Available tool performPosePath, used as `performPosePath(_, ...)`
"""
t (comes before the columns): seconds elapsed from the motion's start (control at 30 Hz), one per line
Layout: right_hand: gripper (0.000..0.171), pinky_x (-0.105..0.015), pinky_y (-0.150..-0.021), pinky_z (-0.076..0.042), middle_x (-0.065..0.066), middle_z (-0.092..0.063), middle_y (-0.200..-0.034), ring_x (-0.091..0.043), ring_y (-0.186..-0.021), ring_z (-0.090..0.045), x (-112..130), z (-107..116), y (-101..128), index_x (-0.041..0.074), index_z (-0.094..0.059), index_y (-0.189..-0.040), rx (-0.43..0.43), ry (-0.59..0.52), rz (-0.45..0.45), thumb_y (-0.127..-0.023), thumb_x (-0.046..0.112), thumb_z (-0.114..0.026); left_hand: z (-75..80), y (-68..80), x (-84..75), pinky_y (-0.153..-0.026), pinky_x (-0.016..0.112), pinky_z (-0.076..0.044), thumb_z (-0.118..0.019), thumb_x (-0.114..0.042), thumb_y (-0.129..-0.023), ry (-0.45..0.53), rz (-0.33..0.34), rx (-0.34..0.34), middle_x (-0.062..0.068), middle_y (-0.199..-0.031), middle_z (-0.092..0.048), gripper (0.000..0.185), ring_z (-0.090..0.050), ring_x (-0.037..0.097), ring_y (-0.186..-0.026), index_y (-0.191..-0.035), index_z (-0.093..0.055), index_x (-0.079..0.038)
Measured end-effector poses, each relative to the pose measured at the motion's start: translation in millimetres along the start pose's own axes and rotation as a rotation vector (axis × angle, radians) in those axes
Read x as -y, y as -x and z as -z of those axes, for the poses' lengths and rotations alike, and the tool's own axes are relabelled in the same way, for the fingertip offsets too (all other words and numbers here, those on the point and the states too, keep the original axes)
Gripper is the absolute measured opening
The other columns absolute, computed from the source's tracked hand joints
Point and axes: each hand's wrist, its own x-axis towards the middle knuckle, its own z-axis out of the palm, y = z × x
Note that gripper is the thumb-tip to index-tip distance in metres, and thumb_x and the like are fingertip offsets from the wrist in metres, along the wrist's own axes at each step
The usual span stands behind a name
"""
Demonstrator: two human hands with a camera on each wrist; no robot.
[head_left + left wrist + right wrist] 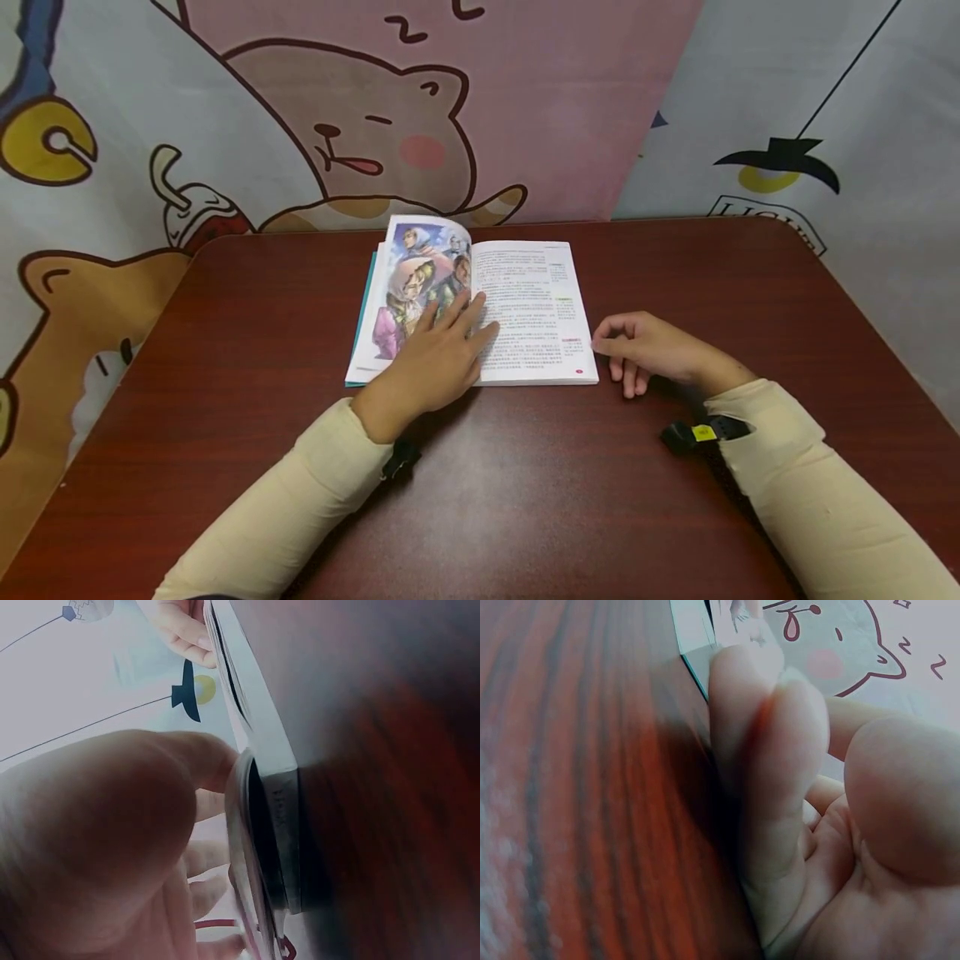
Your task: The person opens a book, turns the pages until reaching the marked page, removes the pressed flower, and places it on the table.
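Observation:
An open book point(525, 333) lies on the table, its left page showing a painted picture of several figures and its right page lines of print. The illustrated page point(408, 250) bows up near the spine. My left hand point(431, 358) rests over the lower part of that page with fingers spread toward the spine. Beside the right page's outer edge is my right hand point(652, 350), thumb and forefinger tips close together right at the edge, other fingers curving down toward the table. Whether a page is between those tips I cannot tell. The left wrist view shows the book's thick page block point(262, 712) edge-on.
The dark reddish-brown table point(555, 483) stands against a cloth backdrop point(570, 100) with a sleeping cartoon bear. Cream sleeves point(300, 492) cover both forearms. A black strap with a yellow tag point(703, 432) is at the right wrist.

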Motion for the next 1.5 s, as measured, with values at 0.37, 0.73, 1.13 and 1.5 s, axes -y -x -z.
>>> performPosePath(0.37, 0.029, -0.034, -0.044, -0.054, -0.009, -0.060, -0.068, -0.018, -0.046, -0.064, 0.7, -0.1, 0.0, -0.001, -0.056, -0.115, -0.001, 0.002, 0.004, -0.103, 0.025, -0.056, -0.1, -0.1, 0.1, -0.115, 0.061, -0.031, -0.051, -0.024, -0.101, 0.019, 0.015, 0.057, 0.015, -0.161, -0.035, 0.049, -0.031, 0.035, -0.150, -0.150, -0.047, -0.016)
performPosePath(0.73, 0.029, -0.034, -0.044, -0.054, -0.009, -0.060, -0.068, -0.018, -0.045, -0.064, 0.9, -1.4, 0.3, -0.001, -0.056, -0.115, -0.005, -0.003, -0.006, -0.102, 0.025, -0.056, 2.5, -0.4, -0.6, -0.116, 0.062, -0.030, -0.046, -0.024, -0.103, 0.062, 0.037, 0.129, 0.014, -0.158, -0.040, 0.050, -0.031, 0.040, -0.149, -0.153, -0.042, -0.017)
performPosePath(1.13, 0.030, -0.034, -0.045, -0.054, -0.010, -0.060, -0.068, -0.019, -0.046, -0.064, 1.7, -0.9, 0.3, -0.001, -0.056, -0.115, -0.006, 0.007, -0.005, -0.102, 0.026, -0.057, 1.1, -0.5, -1.0, -0.116, 0.065, -0.026, -0.049, -0.056, -0.099, 0.077, 0.026, 0.155, 0.016, -0.160, -0.037, 0.066, -0.026, 0.043, -0.150, -0.156, -0.035, -0.027)
performPosePath(1.5, 0.030, -0.035, -0.045, -0.054, -0.010, -0.060, -0.068, -0.019, -0.046, -0.064, 0.8, -1.4, -0.1, -0.001, -0.056, -0.115, -0.004, 0.004, -0.007, -0.102, 0.026, -0.056, 4.8, 0.8, -2.2, -0.114, 0.068, -0.027, -0.054, -0.056, -0.098, 0.082, -0.008, 0.147, 0.015, -0.159, -0.039, 0.060, -0.028, 0.047, -0.148, -0.152, -0.043, -0.033)
